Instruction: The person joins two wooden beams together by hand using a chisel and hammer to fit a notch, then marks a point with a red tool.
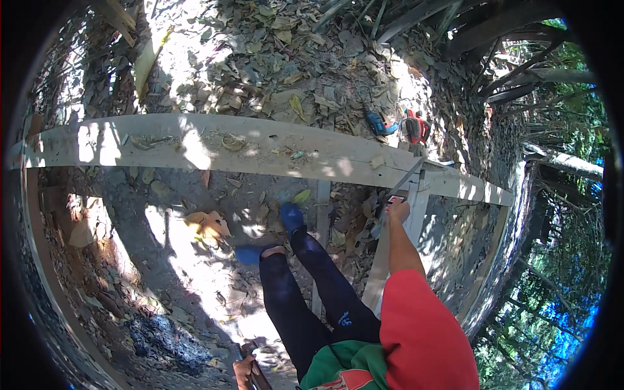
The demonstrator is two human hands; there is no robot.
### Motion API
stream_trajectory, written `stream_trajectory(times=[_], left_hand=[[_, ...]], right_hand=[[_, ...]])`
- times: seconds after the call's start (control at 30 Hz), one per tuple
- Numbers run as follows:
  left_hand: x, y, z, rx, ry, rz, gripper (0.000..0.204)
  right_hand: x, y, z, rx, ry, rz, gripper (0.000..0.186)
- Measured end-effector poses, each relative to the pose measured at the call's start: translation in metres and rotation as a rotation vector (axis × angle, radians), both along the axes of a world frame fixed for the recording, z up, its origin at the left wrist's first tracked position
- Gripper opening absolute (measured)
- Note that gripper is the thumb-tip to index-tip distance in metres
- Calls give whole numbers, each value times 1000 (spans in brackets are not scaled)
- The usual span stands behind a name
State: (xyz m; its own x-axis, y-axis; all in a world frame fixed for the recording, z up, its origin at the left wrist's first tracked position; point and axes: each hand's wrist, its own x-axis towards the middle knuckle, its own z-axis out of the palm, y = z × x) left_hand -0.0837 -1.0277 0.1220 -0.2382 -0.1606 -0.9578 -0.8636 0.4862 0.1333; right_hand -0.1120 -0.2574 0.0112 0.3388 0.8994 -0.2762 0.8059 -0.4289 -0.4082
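Observation:
My right hand (pixel 399 210) is closed at a crossing board (pixel 416 203), near where it meets the long pale plank (pixel 260 140). In its fingers is a small red-and-white object (pixel 396 199) whose kind I cannot make out. Beside it, a thin dark strip (pixel 408 175) slants up across the joint; whether my hand holds this too is unclear. At the lower edge my left hand (pixel 243 372) is closed around a brown, wooden-looking piece (pixel 258 376), partly cut off by the frame, with a grey part next to it.
Beyond the plank lie a blue power drill (pixel 381 123) and a red power tool (pixel 416 127). Another narrow board (pixel 323 214) crosses under my legs. Dry leaves cover the ground, and a dark ashy patch (pixel 166 343) lies at lower left. Cut branches (pixel 494 29) stand at upper right.

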Motion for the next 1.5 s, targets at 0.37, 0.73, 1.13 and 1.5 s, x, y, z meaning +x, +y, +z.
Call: stream_trajectory(times=[0.37,0.73,1.13,1.5], left_hand=[[-27,109,-15,-121,-238,-147,37],[-86,144,13,13,-60,52,27],[46,34,-19,-122,-195,126,27],[82,15,-7,-153,-120,531,40]], right_hand=[[-26,-1,-16,105,-163,718,33],[-219,-186,11,8,-54,1245,34],[-308,-378,33,-46,221,1762,36],[-398,-332,-26,165,-264,1210,34]])
